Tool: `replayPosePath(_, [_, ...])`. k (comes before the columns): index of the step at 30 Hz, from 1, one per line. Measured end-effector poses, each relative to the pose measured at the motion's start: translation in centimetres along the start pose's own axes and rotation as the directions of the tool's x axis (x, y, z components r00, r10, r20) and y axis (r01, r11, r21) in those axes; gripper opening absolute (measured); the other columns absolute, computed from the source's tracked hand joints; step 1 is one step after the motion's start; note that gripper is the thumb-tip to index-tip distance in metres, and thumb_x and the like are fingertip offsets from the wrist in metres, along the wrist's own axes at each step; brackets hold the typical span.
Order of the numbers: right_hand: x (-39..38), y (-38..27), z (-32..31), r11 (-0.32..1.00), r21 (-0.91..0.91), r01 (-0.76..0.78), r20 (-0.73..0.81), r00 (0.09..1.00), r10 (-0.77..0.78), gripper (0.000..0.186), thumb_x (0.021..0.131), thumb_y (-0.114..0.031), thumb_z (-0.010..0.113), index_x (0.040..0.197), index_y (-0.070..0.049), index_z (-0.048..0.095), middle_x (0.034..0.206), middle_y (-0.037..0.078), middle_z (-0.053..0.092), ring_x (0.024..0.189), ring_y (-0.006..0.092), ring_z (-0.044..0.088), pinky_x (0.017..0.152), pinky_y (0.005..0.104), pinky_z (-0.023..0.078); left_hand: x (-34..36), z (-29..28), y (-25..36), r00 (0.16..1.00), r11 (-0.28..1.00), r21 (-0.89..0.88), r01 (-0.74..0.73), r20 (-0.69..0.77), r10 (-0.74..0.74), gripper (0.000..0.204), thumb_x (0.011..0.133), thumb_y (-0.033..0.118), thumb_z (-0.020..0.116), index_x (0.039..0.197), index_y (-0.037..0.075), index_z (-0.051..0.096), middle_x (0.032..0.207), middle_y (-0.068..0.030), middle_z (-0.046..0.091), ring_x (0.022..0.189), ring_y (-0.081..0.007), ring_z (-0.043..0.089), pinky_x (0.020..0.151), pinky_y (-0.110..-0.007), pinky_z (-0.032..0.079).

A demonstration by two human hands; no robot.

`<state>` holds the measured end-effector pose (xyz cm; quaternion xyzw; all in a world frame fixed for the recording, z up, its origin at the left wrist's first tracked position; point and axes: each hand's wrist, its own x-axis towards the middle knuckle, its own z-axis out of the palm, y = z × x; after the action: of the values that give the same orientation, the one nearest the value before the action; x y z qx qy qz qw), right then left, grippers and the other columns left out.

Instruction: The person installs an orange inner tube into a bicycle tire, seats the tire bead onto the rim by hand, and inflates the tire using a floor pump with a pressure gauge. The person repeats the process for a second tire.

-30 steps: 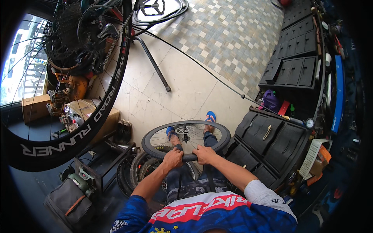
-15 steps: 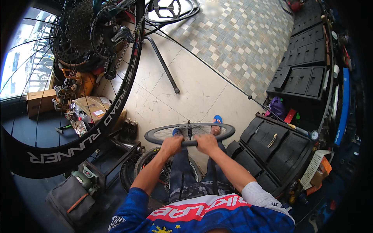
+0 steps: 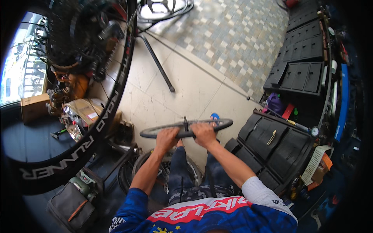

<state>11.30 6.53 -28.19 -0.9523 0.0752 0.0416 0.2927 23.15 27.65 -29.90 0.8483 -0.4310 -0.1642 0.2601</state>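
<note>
Left hand (image 3: 168, 138) and right hand (image 3: 204, 134) are both curled closed over the near rim of a wheel (image 3: 186, 134), a short gap between them. Their undersides and fingertips are hidden. Held up over the floor (image 3: 155, 106), the wheel lies below and beyond the fists, its far rim away from the person; it shows nearly edge-on, its hub (image 3: 186, 125) between the hands. Past its right side a blue sandal (image 3: 215, 116) stands on the floor, near the upper left corner of the black drawers (image 3: 248, 128). A gauge (image 3: 314, 131) sits by their upper right corner. A larger wheel (image 3: 101, 122) rises at the left, well apart from the hands.
</note>
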Motion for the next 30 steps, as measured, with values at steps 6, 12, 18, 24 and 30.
replayPosePath(6, [-7.6, 3.8, -2.7, 0.999, -0.037, -0.014, 0.118, 0.993, 0.019, 0.056, 0.073, -0.016, 0.081, 0.128, -0.016, 0.069, 0.125, 0.013, 0.069, 0.121, 0.0348, 0.064, 0.11, 0.0484, 0.046, -7.4, -3.3, -0.7, 0.937, 0.985, 0.111, 0.133, 0.31, -0.161, 0.021, 0.085, 0.023, 0.071, 0.105, 0.018, 0.069, 0.092, -0.0111, 0.075, 0.095, -0.0364, 0.071, 0.08, -0.05, 0.054])
replayPosePath(12, [-6.8, 5.6, -2.9, 0.986, -0.147, 0.08, 0.174, 0.983, -0.054, 0.019, 0.076, -0.016, 0.068, 0.095, -0.018, 0.071, 0.087, 0.007, 0.074, 0.087, 0.0332, 0.071, 0.079, 0.0498, 0.053, -7.6, -6.2, -0.2, 0.929, 0.966, 0.132, 0.224, 0.269, -0.252, 0.035, 0.08, 0.025, 0.077, 0.112, 0.015, 0.069, 0.108, -0.0108, 0.074, 0.104, -0.0345, 0.07, 0.092, -0.049, 0.052])
replayPosePath(18, [-5.0, -2.3, -1.7, 0.949, -0.139, 0.283, 0.195, 0.947, -0.254, 0.035, 0.07, -0.033, 0.077, 0.102, -0.019, 0.073, 0.088, 0.003, 0.073, 0.092, 0.0309, 0.07, 0.085, 0.056, 0.049, -2.8, -1.1, 6.5, 0.929, 0.983, -0.179, 0.035, 0.368, 0.034, 0.043, 0.085, 0.027, 0.074, 0.123, 0.012, 0.059, 0.111, -0.0139, 0.071, 0.106, -0.0394, 0.068, 0.083, -0.049, 0.055])
replayPosePath(24, [-6.8, 2.7, -2.4, 0.962, -0.239, 0.129, 0.134, 0.986, -0.099, 0.035, 0.074, -0.03, 0.079, 0.107, -0.019, 0.073, 0.097, 0.011, 0.073, 0.095, 0.0325, 0.07, 0.083, 0.0473, 0.055, -4.5, 1.0, 5.6, 0.878, 0.983, -0.004, 0.184, 0.45, -0.163, 0.03, 0.093, 0.013, 0.058, 0.123, 0.012, 0.053, 0.105, -0.0159, 0.069, 0.104, -0.0367, 0.069, 0.081, -0.053, 0.051])
replayPosePath(30, [-6.8, 6.3, -2.0, 0.991, -0.104, 0.087, 0.677, 0.736, 0.007, 0.044, 0.073, -0.033, 0.075, 0.114, -0.016, 0.074, 0.117, 0.022, 0.071, 0.101, 0.0416, 0.072, 0.085, 0.0525, 0.058, -5.7, 2.9, 10.2, 0.946, 1.0, 0.021, -0.014, 0.325, 0.006, 0.068, 0.084, 0.049, 0.08, 0.13, 0.008, 0.052, 0.119, -0.0157, 0.061, 0.115, -0.0371, 0.064, 0.092, -0.052, 0.052])
